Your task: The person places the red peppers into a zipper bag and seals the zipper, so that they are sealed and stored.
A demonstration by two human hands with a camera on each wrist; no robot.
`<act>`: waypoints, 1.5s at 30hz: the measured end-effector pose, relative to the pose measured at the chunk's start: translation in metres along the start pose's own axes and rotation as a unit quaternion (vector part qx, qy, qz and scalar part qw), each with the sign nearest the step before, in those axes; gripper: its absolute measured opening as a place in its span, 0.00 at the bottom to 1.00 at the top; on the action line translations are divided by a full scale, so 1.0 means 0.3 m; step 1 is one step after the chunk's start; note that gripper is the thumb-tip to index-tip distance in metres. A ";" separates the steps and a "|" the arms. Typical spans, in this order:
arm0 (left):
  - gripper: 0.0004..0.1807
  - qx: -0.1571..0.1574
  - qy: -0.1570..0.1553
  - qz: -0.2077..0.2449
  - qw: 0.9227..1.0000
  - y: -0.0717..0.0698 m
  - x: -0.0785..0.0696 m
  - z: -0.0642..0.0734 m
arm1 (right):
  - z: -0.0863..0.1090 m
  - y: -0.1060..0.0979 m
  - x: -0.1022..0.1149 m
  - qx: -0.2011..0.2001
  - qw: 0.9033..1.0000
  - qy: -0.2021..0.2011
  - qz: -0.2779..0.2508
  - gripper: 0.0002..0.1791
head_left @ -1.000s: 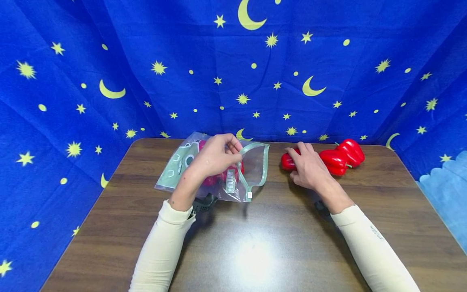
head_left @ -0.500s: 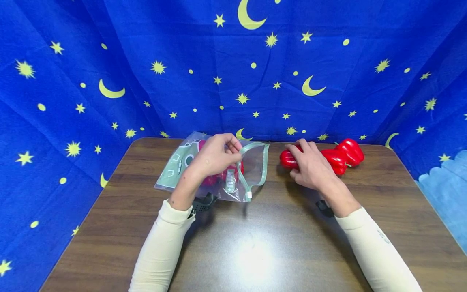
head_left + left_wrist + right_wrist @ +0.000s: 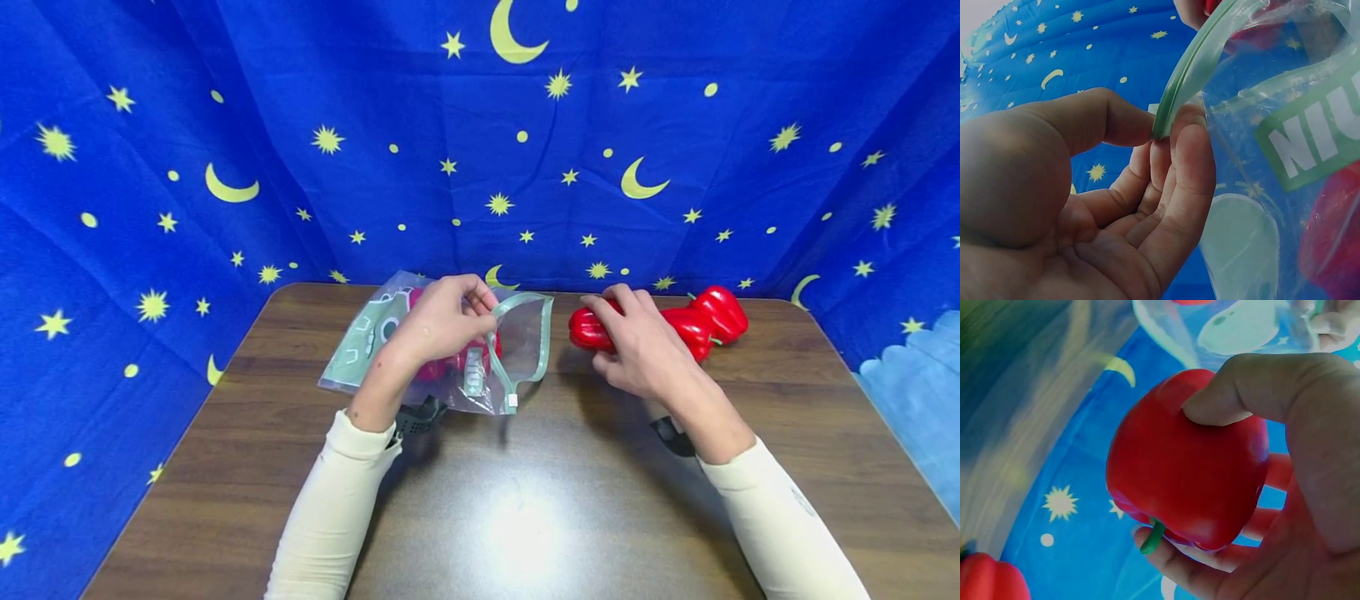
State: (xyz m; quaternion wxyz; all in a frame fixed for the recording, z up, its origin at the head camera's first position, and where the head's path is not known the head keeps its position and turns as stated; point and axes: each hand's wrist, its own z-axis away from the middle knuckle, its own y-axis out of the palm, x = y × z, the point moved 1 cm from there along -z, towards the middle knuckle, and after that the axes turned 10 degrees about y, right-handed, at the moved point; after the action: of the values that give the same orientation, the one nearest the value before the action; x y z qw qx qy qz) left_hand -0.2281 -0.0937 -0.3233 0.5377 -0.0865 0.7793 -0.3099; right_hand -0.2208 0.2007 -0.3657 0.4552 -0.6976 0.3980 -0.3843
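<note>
My left hand [image 3: 442, 321] pinches the green zip edge of a clear plastic zip bag [image 3: 1241, 94] between thumb and fingers. The bag's mouth gapes toward the right, with a white slider [image 3: 513, 400] at its near corner. Red things show inside the bag, partly hidden by my hand. My right hand [image 3: 637, 346] grips a red bell pepper [image 3: 1188, 462] with a short green stem, thumb on one side and fingers curled round the other. In the head view that pepper lies right of the bag's mouth.
Two more red bell peppers, a nearer one [image 3: 686, 329] and a farther one [image 3: 723, 312], lie on the wooden table [image 3: 420, 517] behind my right hand. A blue curtain [image 3: 375, 100] with moons and stars hangs along the table's back edge.
My right hand has taken a fuller hold of the bell pepper and shifted it slightly left and nearer. The left hand and the bag have stayed put.
</note>
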 end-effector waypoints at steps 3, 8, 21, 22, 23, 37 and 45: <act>0.07 0.000 0.000 0.001 1.000 0.001 0.003 0.000 | 0.007 -0.012 0.016 0.000 1.000 -0.003 -0.009 0.43; 0.07 0.002 -0.003 0.008 1.000 0.002 0.006 0.000 | 0.014 -0.025 0.037 -0.018 0.999 -0.012 -0.034 0.44; 0.07 -0.001 -0.003 0.019 1.000 -0.001 0.000 -0.003 | 0.015 -0.033 0.084 -0.059 0.992 -0.054 -0.098 0.42; 0.07 -0.001 -0.004 0.019 1.000 -0.002 -0.002 -0.003 | 0.014 -0.031 0.087 -0.057 0.992 -0.053 -0.100 0.43; 0.07 -0.001 -0.004 0.020 1.000 -0.002 -0.003 -0.002 | 0.014 -0.029 0.091 -0.057 0.992 -0.054 -0.103 0.42; 0.07 0.002 -0.004 0.014 1.000 -0.003 0.002 0.001 | 0.005 0.028 0.160 -0.018 0.991 -0.068 -0.117 0.40; 0.07 0.007 -0.009 0.008 1.000 -0.003 0.001 0.001 | -0.015 0.060 0.191 -0.005 0.993 -0.073 -0.095 0.39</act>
State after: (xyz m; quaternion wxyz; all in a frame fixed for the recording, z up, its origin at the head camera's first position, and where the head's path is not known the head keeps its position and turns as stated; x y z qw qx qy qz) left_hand -0.2281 -0.0947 -0.3231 0.5479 -0.0795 0.7729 -0.3098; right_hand -0.2064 0.1425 -0.3714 0.4407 -0.7609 0.2974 -0.3719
